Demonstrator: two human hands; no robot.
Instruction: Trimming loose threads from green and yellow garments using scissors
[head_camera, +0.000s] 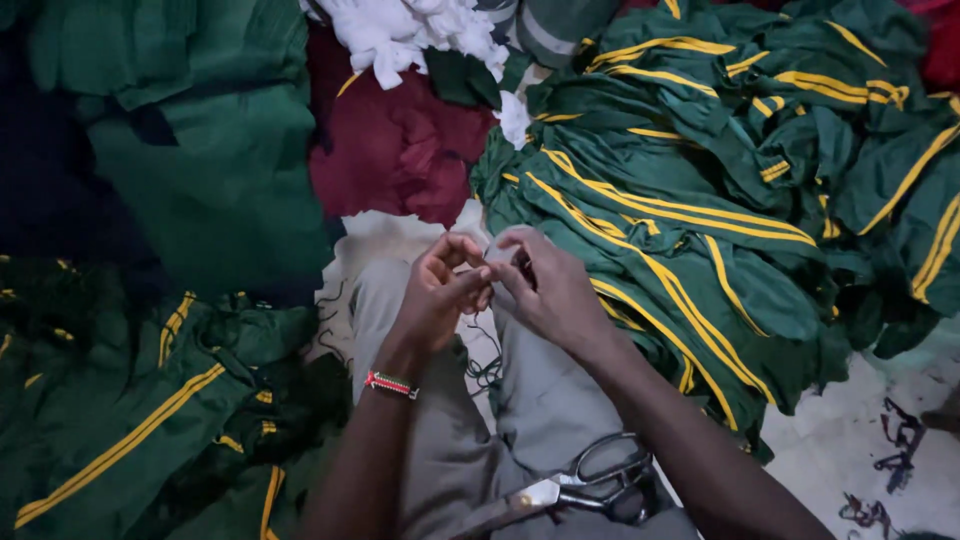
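Your left hand (437, 292) and right hand (545, 288) meet above your lap, fingers (478, 285) pinched together on what seems to be a thin dark thread (484, 352), hard to see in the dim light, trailing down from the fingertips. Scissors (585, 482) lie on your thigh below; green garments with yellow stripes (700, 200) are heaped just beside your right hand.
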